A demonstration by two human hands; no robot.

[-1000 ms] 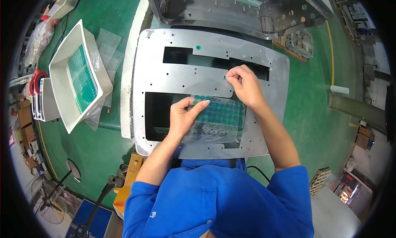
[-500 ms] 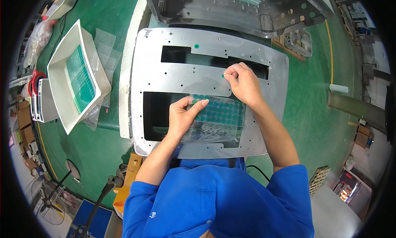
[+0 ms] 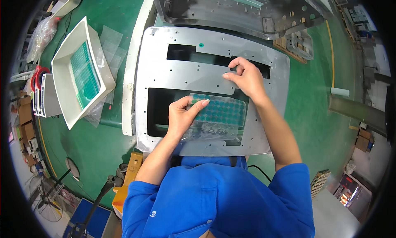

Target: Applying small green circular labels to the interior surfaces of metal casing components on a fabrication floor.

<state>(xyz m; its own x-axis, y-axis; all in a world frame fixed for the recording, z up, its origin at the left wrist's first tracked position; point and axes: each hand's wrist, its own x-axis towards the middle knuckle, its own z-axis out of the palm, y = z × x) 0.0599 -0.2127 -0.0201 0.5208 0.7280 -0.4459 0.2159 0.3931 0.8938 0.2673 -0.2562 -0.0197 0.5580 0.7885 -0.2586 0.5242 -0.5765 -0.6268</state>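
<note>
My left hand (image 3: 181, 116) pinches the upper left corner of a clear sheet of round green stickers (image 3: 218, 112) between thumb and fingers. The sheet lies over the large lower cutout of a silver metal panel (image 3: 185, 76). Above the panel, near the right end of its upper cutout, hovers my right hand (image 3: 248, 81). Its thumb and index finger are apart, and I see nothing between them. One green round sticker (image 3: 201, 45) is on the panel's upper strip, around or over a small hole. Several small dark holes dot the panel.
A white bin (image 3: 62, 79) with green sticker sheets (image 3: 84, 75) stands at the left, with clear plastic sheets (image 3: 109, 46) beside it. Beyond the panel rises a grey metal housing (image 3: 231, 15). A yellow part (image 3: 133, 168) is near my left elbow.
The green sticker at my right fingertips is out of sight now, and those fingers have spread apart. My left hand keeps its hold on the sheet. The view has shifted slightly.
</note>
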